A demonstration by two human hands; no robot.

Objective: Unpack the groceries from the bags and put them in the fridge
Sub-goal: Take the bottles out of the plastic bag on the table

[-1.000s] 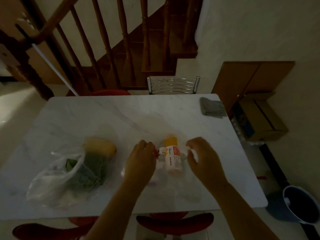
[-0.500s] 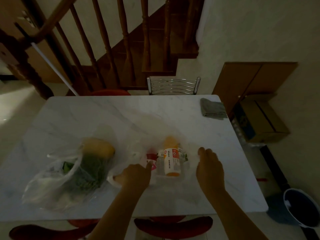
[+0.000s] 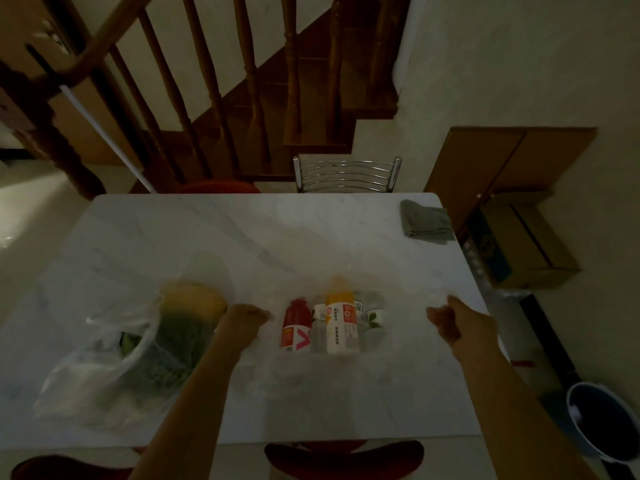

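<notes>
Several drink bottles lie side by side in a thin clear bag on the white marble table: a red bottle, an orange-capped bottle and a green-labelled one. My left hand is fisted left of the bottles. My right hand is fisted to their right. Each hand pinches an edge of the faint clear bag, pulling it wide. At the left, a white bag holds green vegetables and a yellow item.
A folded grey cloth lies at the table's far right corner. A metal chair stands behind the table, red seats in front. A cardboard box and a blue bucket sit on the floor at right. A wooden staircase rises behind.
My hands have moved apart from the middle of the clear bag to its two sides, spreading it. The red and other bottles now show beside the orange one.
</notes>
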